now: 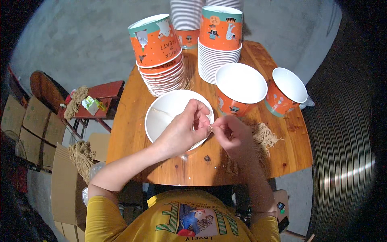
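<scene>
The left hand [183, 123] and right hand [236, 137] almost meet, fingertips pinching what looks like thin string [210, 128] by the rim of the white tub [157, 127]; a loose pinch might let it slip; loose strings [265, 139] nearby could tangle; the leaning stack [159, 56] behind could topple if bumped.

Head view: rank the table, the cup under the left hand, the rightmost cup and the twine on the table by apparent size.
Table
Cup under the left hand
Rightmost cup
Twine: unranked against the rightmost cup; the right hand partly hides it.
</scene>
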Demonstrator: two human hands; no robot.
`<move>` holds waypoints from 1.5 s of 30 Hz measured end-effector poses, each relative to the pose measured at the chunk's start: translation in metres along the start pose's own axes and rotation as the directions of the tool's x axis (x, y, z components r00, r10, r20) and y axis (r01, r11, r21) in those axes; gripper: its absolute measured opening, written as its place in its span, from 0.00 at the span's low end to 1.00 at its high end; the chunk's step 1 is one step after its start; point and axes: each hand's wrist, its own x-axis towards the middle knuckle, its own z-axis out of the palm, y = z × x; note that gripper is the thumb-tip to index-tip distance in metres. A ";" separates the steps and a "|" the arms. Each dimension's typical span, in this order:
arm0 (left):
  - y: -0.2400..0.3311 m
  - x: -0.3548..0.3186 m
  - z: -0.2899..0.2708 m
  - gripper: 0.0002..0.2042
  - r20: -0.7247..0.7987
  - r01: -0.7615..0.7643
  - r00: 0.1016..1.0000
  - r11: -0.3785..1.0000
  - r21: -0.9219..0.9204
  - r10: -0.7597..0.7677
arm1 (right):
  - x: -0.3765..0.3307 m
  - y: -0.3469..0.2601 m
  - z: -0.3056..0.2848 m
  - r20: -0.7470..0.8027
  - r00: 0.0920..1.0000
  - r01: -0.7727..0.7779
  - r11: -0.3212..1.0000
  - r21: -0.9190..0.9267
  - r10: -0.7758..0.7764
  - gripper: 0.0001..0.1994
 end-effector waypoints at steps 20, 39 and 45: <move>-0.002 -0.004 -0.009 0.05 0.030 0.018 0.999 0.958 0.286 -0.028 | -0.001 0.009 0.004 -0.035 0.999 0.015 0.999 -0.048 -0.016 0.02; 0.008 -0.007 -0.006 0.06 0.050 0.087 0.994 0.975 0.203 -0.099 | 0.002 -0.006 -0.002 0.020 0.967 0.246 0.905 -0.347 -0.255 0.08; 0.007 -0.010 -0.010 0.05 0.004 -0.016 1.000 0.946 0.323 0.015 | -0.003 0.006 -0.001 0.032 0.913 0.380 0.823 -0.422 -0.406 0.07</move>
